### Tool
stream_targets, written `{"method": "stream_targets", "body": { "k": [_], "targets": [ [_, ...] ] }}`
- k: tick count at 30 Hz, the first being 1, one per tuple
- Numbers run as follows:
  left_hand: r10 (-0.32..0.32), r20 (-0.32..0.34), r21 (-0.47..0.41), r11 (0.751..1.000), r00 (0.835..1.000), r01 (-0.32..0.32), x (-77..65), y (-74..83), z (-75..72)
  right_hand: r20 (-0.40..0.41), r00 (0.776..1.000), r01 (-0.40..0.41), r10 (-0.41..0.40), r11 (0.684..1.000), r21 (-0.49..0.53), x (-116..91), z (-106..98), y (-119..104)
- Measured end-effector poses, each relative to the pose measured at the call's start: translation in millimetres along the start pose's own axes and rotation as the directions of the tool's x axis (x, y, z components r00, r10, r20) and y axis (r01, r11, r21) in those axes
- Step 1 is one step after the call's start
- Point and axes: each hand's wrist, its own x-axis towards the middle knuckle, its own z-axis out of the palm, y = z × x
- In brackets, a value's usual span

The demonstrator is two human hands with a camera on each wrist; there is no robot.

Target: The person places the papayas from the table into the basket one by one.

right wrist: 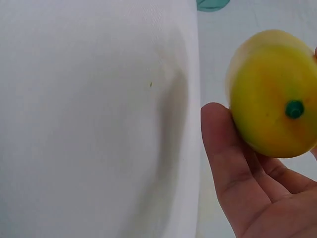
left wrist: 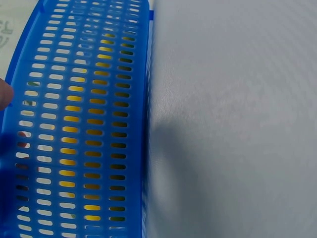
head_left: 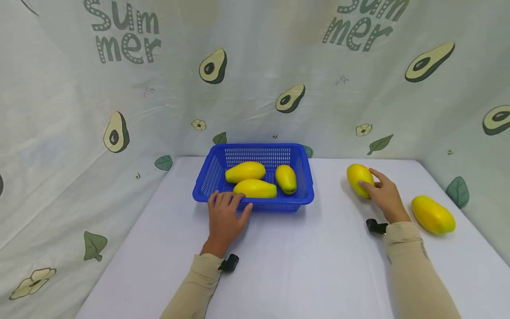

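My left hand (head_left: 227,219) grips the near rim of a blue plastic basket (head_left: 287,204) at its left part. Its fingers go over the rim and the thumb stays on the outside. Three yellow papayas lie in the basket: one at the back (head_left: 245,172), one in front (head_left: 255,188) and one at the right (head_left: 286,179). To the right of the basket, my right hand (head_left: 384,195) holds another yellow papaya (head_left: 360,179) between thumb and fingers. A green stem nub shows on this held papaya (right wrist: 272,99) in the right wrist view.
A further yellow papaya (head_left: 433,215) lies on the white table (head_left: 303,266), right of my right wrist. Behind the table hangs a pale cloth (head_left: 247,102) printed with avocados and leaves. Slotted basket wall (left wrist: 81,124) fills the left part of the left wrist view.
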Motion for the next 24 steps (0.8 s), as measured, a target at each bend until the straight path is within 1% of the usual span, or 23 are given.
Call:
{"method": "stream_targets", "body": {
  "k": [3,9,13,16,18,20,21,24],
  "targets": [
    [0.002,0.001,-0.004,1.0,1.0,-0.002,-1.9,1.1,0.3,0.016,1.0,-0.018,0.017,0.999,0.044,-2,2,1],
    [-0.016,0.03,-0.007,1.0,0.999,0.017,-1.7,1.7,-0.2,0.039,0.999,-0.026,0.023,0.996,0.085,2,6,-1],
    [-0.023,0.04,0.004,1.0,0.999,0.023,-1.1,1.3,-0.4,0.049,0.998,-0.046,0.04,0.993,0.113,4,8,-6],
    [-0.017,0.031,0.011,1.0,0.999,0.017,-1.2,0.7,0.4,0.066,0.997,-0.06,0.048,0.982,0.18,3,7,-12],
    [-0.015,0.028,0.012,1.0,1.0,0.014,-1.2,0.4,1.0,0.079,0.996,-0.058,0.04,0.968,0.246,2,6,-17],
    [-0.014,0.025,0.01,1.0,1.0,0.013,-1.2,0.1,1.6,0.093,0.995,-0.056,0.023,0.929,0.367,2,4,-23],
    [-0.013,0.024,0.011,1.0,1.0,0.013,-1.2,-0.1,1.8,0.098,0.995,-0.052,0.011,0.904,0.425,1,3,-27],
    [-0.01,0.019,0.011,1.0,1.0,0.01,-0.9,-0.7,2.4,0.116,0.993,-0.045,-0.03,0.804,0.593,1,1,-36]
  ]
}}
